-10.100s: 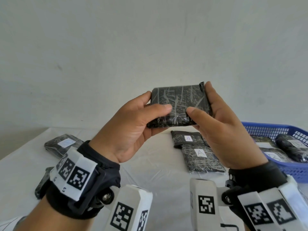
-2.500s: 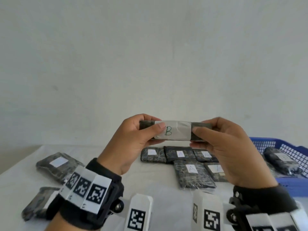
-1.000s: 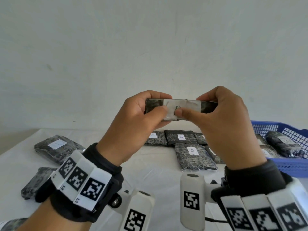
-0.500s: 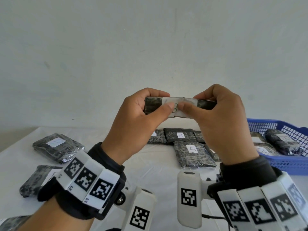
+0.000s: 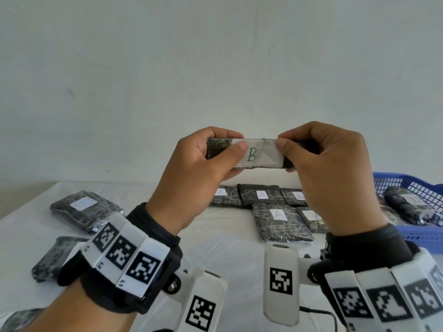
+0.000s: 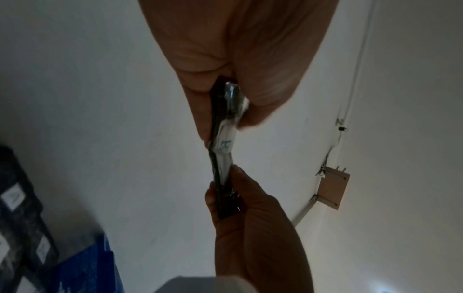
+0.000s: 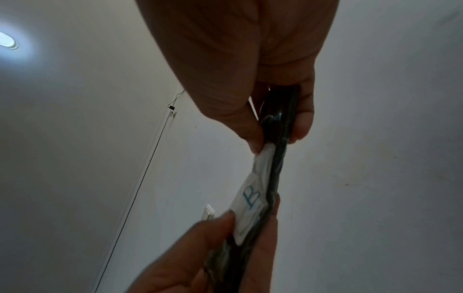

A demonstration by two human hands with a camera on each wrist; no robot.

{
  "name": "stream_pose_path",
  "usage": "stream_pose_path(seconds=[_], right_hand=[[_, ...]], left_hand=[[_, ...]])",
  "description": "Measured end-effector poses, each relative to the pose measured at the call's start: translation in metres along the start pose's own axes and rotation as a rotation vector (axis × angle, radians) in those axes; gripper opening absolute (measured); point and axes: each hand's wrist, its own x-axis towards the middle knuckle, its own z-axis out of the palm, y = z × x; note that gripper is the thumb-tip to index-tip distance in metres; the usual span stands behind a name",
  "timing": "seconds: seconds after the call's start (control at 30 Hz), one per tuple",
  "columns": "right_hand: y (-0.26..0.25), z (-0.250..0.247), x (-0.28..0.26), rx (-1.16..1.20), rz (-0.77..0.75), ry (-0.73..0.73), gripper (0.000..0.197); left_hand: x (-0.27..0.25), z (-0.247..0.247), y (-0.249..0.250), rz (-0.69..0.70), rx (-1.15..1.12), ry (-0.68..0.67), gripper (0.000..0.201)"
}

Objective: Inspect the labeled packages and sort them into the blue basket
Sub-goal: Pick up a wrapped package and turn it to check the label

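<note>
Several packages already lie in the blue basket point(image 5: 407, 182) at the counter's point(image 5: 227, 248) right edge; five marked A point(image 5: 278, 220) sit mid-counter, others left. Left hand point(image 5: 191, 178) and right hand point(image 5: 330, 178) each pinch the raised B package point(image 5: 254, 153), not yet sorted

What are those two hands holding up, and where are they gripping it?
A dark wrapped package with a B label: the left hand pinches its left end, the right hand its right end.
</note>
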Motion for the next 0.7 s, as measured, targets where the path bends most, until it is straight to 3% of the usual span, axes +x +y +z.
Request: stream_pose_path(seconds=[0.13,0.23,0.43,0.57,0.7], right_hand=[[-0.0013,-0.0030,0.0010,0.316,0.108,-0.041,0.016],[0.0009,-0.0013,0.0027,0.536,0.202,0.006,0.012],[-0.0014,0.0024,0.0029,0.724,0.272,-0.022,0.009],[-0.0008,0.0011,0.0022,0.657,0.232,-0.004,0.013],[-0.0044,0.0032,-0.0004,0.729,0.288,-0.084,0.010]], left_hand=[[0.0035,-0.0061,0.0014,0.048,-0.011,0.037,0.015],[0.0027,-0.0069,0.0044,0.074,-0.012,0.028,0.015],[0.0038,-0.0075,0.0031,0.107,-0.042,0.055,0.017],[0.0030,-0.0061,0.0032,0.034,-0.101,0.033,0.015],[0.0046,-0.0083,0.0028,0.066,-0.097,0.049,0.016]])
